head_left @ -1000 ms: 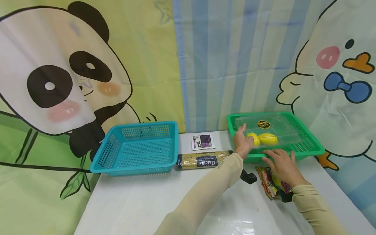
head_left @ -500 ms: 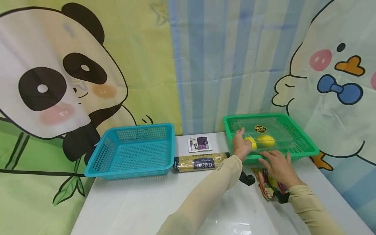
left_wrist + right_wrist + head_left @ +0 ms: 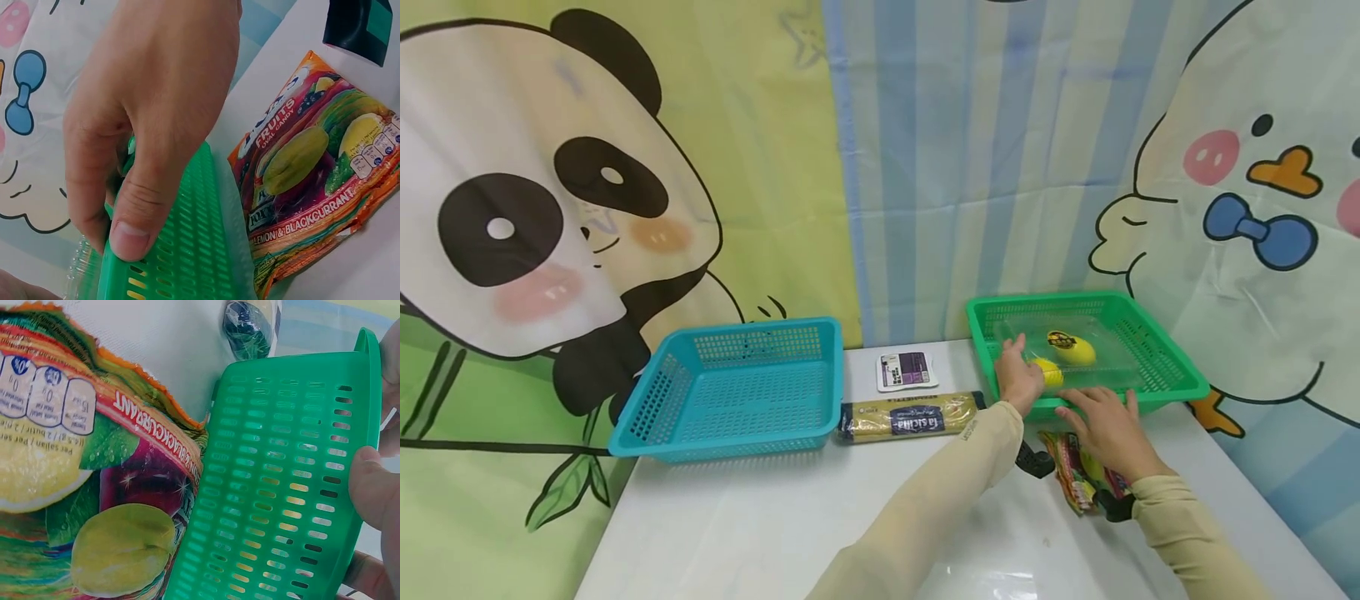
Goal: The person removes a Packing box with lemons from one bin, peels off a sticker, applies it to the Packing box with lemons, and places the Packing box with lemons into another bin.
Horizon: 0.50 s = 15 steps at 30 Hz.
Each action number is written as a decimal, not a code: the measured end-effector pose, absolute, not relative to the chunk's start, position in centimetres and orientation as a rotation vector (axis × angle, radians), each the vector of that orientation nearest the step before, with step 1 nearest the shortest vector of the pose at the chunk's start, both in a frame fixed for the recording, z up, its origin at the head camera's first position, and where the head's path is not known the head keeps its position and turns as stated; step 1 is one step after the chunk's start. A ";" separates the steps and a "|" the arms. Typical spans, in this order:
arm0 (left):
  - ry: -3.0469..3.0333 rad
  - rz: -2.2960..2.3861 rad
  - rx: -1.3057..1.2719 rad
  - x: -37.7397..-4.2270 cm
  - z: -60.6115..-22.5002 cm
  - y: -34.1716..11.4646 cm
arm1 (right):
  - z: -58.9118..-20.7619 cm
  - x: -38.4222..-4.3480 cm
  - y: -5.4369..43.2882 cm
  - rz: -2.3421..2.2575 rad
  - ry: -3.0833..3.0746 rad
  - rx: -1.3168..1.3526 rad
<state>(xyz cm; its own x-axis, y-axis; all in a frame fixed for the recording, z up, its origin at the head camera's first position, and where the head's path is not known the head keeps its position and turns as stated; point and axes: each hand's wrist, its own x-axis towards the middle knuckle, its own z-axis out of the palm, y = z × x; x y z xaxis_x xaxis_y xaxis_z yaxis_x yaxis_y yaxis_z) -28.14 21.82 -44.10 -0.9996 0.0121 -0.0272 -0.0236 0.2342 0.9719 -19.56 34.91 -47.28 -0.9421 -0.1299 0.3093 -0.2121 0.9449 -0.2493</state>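
Note:
In the head view my left hand (image 3: 1021, 382) holds the left end of a clear plastic box (image 3: 1116, 367), its thumb over the near corner. Yellow lemon-like rounds (image 3: 1077, 352) show inside the box, which lies in the green basket (image 3: 1187, 390). At the basket's front my right hand (image 3: 1108, 429) grips the rim. The left wrist view shows that hand's thumb (image 3: 131, 240) outside the rim and its other fingers on the inner side, partly hidden. Below it lies a Fox's lemon and blackcurrant candy bag (image 3: 312, 169), touching or very near the basket wall.
A blue basket (image 3: 752, 400) stands at the left. Between the baskets lie a La Sicilia spaghetti packet (image 3: 917, 417) and a white and purple pouch (image 3: 906, 371). A printed curtain (image 3: 925, 167) hangs right behind the white table (image 3: 737, 517).
The clear box has sunk lower into the green basket, and its yellow rounds have shifted. My left hand has gone down slightly with it. The right hand keeps its place on the rim.

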 end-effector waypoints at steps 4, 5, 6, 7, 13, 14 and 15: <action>2.477 1.898 -0.035 -28.1 -44.2 22.1 | -47.3 -19.5 34.9 0.410 -2.805 0.256; 2.490 1.885 -0.038 -28.1 -44.2 22.1 | -47.4 -19.5 34.9 0.407 -2.801 0.260; 2.503 1.872 -0.040 -28.2 -44.3 22.2 | -47.4 -19.5 34.9 0.407 -2.798 0.265; 2.515 1.850 -0.040 -28.3 -44.3 22.2 | -47.4 -19.5 34.9 0.410 -2.793 0.270; 2.577 1.720 -0.022 -28.7 -44.4 22.4 | -47.4 -19.6 34.9 0.412 -2.770 0.280; 2.584 1.704 -0.019 -28.7 -44.4 22.4 | -47.4 -19.6 34.9 0.410 -2.771 0.278; 2.591 1.685 -0.018 -28.6 -44.4 22.4 | -47.5 -19.6 34.9 0.409 -2.773 0.276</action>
<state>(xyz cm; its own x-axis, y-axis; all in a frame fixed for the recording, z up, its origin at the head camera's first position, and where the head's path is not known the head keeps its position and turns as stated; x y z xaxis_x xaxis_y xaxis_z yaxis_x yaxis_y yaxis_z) -28.62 22.39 -44.44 -0.9987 0.0176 -0.0486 -0.0373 0.4058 0.9132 -19.55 34.94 -47.46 -0.9288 -0.1413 0.3425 -0.2341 0.9403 -0.2470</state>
